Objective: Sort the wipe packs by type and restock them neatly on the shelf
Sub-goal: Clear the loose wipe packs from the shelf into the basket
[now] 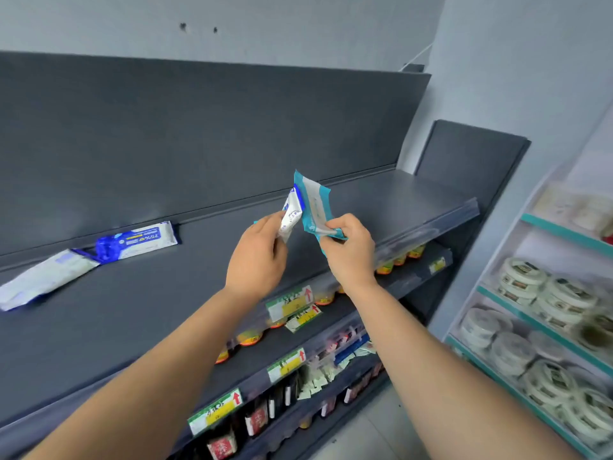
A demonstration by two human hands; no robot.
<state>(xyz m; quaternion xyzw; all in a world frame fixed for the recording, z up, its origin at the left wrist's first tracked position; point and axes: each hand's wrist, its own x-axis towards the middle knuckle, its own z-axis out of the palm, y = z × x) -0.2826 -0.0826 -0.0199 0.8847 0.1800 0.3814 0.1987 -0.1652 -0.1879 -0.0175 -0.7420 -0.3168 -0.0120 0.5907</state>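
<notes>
Above the dark grey top shelf (pixel 381 200), my left hand (pixel 257 257) grips a small white-and-blue wipe pack (pixel 292 212) by its lower end. My right hand (pixel 348 250) pinches a teal-and-white wipe pack (pixel 313 202) at its bottom edge. Both packs stand upright and lean against each other at the top. On the shelf's left lie two larger packs: a blue-and-white one (pixel 136 242) against the back panel, and a pale white one (pixel 43 280) overlapping its left end near the frame edge.
Lower shelves hold orange-lidded jars (pixel 250 336), dark bottles (pixel 255 419) and sachets (pixel 318 380), with yellow-green price tags (pixel 288 302) on the shelf fronts. A white rack with teal edges (pixel 544 313) on the right carries several round tins.
</notes>
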